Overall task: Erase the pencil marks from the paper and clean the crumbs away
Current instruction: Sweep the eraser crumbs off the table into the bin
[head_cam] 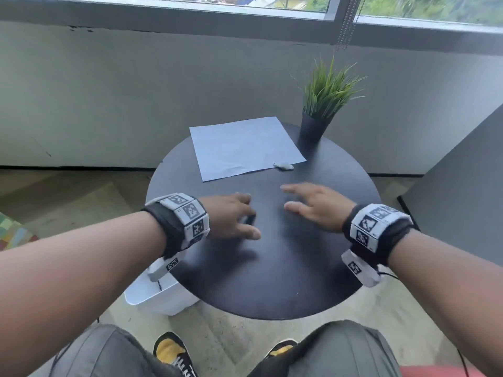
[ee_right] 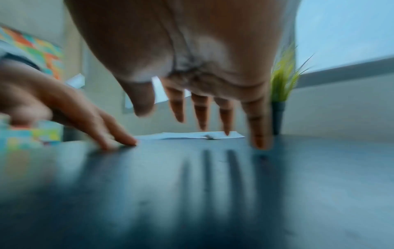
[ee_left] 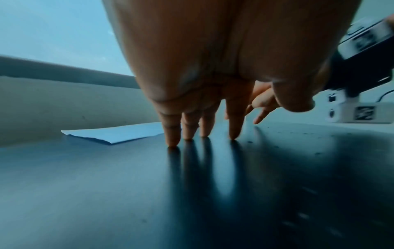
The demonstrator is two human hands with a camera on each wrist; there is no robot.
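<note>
A white sheet of paper lies flat on the far side of the round black table; I make out no pencil marks on it. A small crumpled white scrap sits at the sheet's near right corner. My left hand is on the table in front of the paper, its straight fingertips touching the surface and holding nothing. My right hand hovers beside it with fingers spread, only the little finger touching the table. Small pale specks dot the tabletop.
A potted green plant in a black pot stands at the table's far right edge, close to the paper. A white bin sits on the floor under the table's near left edge. A grey wall with a window runs behind.
</note>
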